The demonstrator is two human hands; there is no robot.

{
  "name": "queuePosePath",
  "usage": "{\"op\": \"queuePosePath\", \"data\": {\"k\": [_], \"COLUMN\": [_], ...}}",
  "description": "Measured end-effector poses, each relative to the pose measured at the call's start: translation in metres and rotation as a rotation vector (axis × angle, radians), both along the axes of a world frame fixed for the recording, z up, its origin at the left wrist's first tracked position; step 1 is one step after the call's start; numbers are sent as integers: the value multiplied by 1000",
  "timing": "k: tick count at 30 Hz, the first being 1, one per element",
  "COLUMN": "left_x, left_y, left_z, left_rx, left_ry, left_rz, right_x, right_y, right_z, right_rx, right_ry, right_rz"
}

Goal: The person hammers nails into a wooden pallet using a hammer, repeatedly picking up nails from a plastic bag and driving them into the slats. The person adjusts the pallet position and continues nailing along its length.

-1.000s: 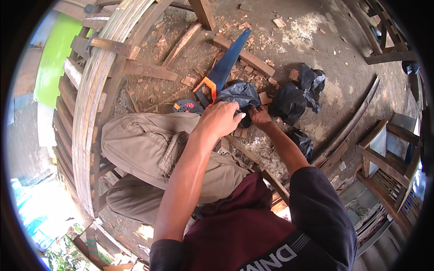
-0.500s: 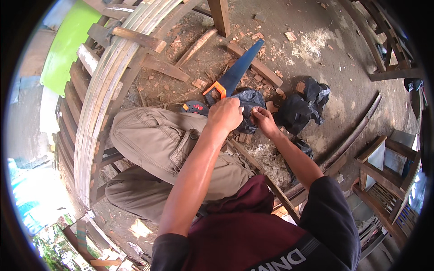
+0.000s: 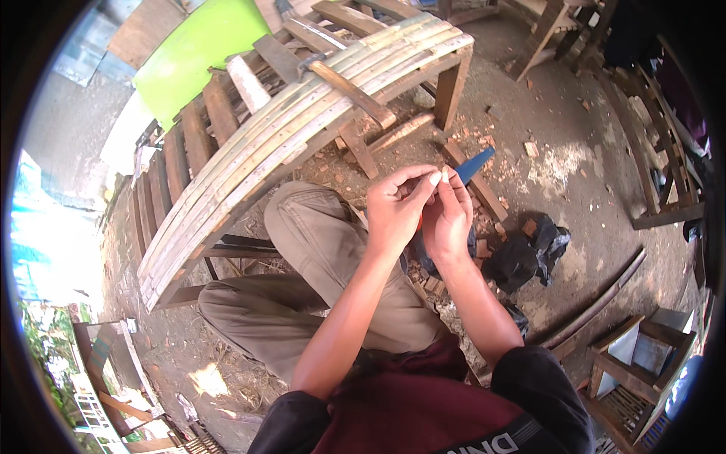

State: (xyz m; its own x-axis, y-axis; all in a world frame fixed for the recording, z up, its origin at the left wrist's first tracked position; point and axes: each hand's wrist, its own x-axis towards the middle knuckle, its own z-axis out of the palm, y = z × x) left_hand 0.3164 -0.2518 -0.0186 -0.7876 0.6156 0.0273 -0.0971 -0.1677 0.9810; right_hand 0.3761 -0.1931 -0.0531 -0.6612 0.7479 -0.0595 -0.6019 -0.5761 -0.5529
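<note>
My left hand [image 3: 399,203] and my right hand [image 3: 448,225] are raised together over my bent knee, their fingertips meeting. Both are closed in a pinch, and whatever lies between the fingertips is too small to make out. Beyond them a handsaw [image 3: 477,162] lies on the ground; its blue blade tip shows, while its handle is mostly hidden by my hands. Below my right hand, partly covered by it, is a crumpled black plastic bag [image 3: 423,256].
A slatted wooden bench [image 3: 227,185] curves along the left, with a hammer [image 3: 352,92] across its edge. Another black bag [image 3: 522,257] lies to the right among wood chips. A wooden bar [image 3: 484,189] lies beneath the saw. A small wooden frame [image 3: 639,356] stands at lower right.
My hands have left the black bag by the saw and come up together, fingertips joined. The view has shifted, so the bench and the hammer show more fully.
</note>
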Motion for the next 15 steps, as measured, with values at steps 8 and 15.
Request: {"op": "queuePosePath", "data": {"k": [8, 15], "left_x": [-55, -105], "left_y": [-62, -120], "left_z": [23, 24], "left_rx": [229, 304], "left_ry": [15, 66], "left_rz": [223, 417], "right_x": [-68, -136], "right_y": [-49, -27], "right_z": [45, 61], "right_rx": [119, 1152], "right_ry": [5, -520], "right_rz": [220, -115]}}
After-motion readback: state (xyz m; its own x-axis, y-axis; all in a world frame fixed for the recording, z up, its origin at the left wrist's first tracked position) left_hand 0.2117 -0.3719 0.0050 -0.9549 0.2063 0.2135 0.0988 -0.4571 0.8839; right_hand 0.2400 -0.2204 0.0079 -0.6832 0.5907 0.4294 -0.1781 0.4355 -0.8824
